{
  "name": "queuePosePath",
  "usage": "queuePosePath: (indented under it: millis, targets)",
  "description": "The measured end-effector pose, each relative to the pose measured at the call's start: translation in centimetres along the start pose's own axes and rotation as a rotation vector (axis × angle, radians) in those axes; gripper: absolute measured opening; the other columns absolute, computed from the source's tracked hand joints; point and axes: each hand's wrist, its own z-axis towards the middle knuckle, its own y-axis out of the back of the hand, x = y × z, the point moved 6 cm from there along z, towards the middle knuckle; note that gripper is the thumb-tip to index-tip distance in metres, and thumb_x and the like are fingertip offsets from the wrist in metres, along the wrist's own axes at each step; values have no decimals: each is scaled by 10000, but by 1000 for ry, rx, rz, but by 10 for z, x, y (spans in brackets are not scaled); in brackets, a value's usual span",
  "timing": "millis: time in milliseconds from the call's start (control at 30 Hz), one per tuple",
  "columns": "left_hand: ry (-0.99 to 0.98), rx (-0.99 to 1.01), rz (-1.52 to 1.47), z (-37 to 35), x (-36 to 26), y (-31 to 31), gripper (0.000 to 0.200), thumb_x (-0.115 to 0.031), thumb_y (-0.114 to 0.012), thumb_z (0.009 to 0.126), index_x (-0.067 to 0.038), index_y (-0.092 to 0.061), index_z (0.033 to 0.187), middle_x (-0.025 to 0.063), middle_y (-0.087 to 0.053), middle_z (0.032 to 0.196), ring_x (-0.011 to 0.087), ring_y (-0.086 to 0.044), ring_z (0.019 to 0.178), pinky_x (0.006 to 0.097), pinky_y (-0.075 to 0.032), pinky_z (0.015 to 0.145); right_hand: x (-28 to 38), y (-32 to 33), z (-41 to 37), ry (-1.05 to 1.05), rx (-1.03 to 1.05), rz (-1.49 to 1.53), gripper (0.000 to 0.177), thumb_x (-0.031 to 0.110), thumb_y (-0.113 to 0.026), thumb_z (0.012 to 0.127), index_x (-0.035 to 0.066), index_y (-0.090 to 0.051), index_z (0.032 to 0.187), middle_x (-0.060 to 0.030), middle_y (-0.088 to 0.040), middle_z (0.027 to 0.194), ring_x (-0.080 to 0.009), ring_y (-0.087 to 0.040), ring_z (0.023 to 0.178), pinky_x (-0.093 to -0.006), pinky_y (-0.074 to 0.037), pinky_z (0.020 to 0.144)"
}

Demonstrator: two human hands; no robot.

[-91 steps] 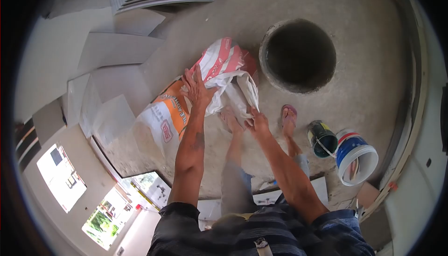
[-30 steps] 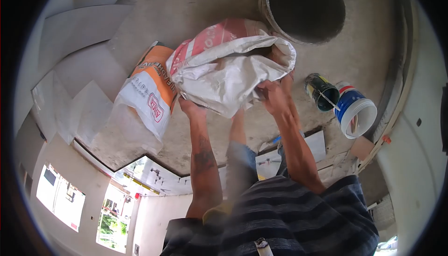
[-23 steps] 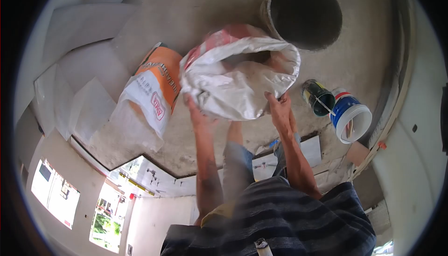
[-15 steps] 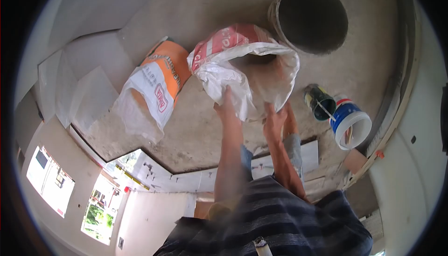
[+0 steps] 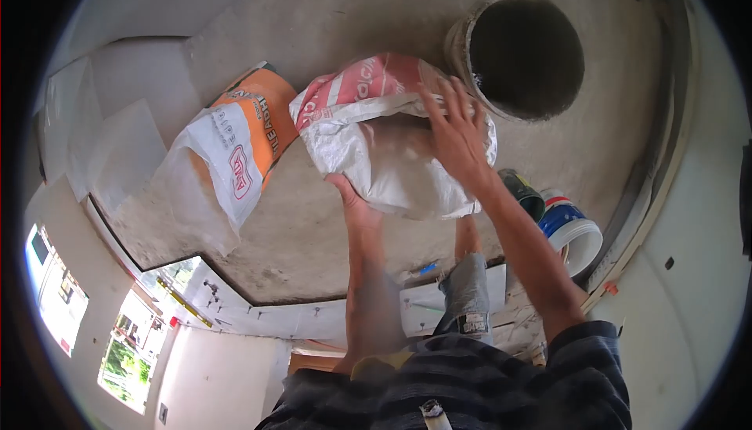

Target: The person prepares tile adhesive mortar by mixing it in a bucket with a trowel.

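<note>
A red and white woven sack (image 5: 345, 148) stands on the floor in front of me, its mouth gaping and greyish-brown powder (image 5: 399, 144) inside. My left hand (image 5: 359, 209) holds its near lower left side; the thumb shows, and the fingers are hidden behind the plastic. Over the right part of the sack's mouth is my right hand (image 5: 460, 134), fingers stretched out and apart. It looks to be touching the rim, though contact is hard to judge.
Behind the sack on the right stands a large bucket (image 5: 462, 46) with a dark inside. An orange and white tile adhesive bag (image 5: 262, 117) lies left. A dark green can (image 5: 521, 193) and a blue and white pail (image 5: 576, 234) sit right. White sheets (image 5: 129, 148) lean at far left.
My right hand has let go of the sack's near edge and moved up over its mouth, fingers spreading. The left hand has shifted left and lower along the sack. The view has moved slightly.
</note>
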Motion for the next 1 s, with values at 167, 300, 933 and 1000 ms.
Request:
queuePosePath:
  millis: [167, 300, 933, 1000]
  targets:
    - [-73, -189, 197, -8, -37, -53, 895, -721, -424, 776, -106, -280, 1411, 90, -355, 1419, 282, -341, 1289, 453, -290, 1069, -28, -92, 36, -89, 335, 448, 306, 256, -563, 885, 28, -569, 1089, -205, -621, 930, -310, -596, 947, -388, -451, 800]
    - [-3, -61, 241, 13, -65, -27, 892, -721, -390, 795, -84, -275, 1409, 117, -351, 1414, 276, -352, 1284, 438, -303, 1063, -50, -76, 20, -354, 268, 601, 419, 405, -518, 912, 2, -630, 924, -191, -645, 798, -318, -622, 769, -393, -453, 723]
    - [60, -123, 1076, 75, -118, -7, 271, -260, -627, 869, -45, -563, 1020, -2, -563, 921, 68, -498, 802, 230, -407, 709, -69, -41, -46, -385, -18, 552, 486, 231, -605, 870, 7, -420, 1260, -178, -558, 1188, -289, -524, 1125, -371, -424, 911]
    - [-27, -189, 1223, 60, -125, -18, 297, -249, -582, 897, -17, -539, 1078, 56, -582, 984, 111, -534, 877, 247, -419, 769, -32, -16, -14, -139, -174, 264, 572, 230, -640, 839, 17, -375, 1298, -196, -542, 1192, -340, -538, 1090, -377, -444, 880]
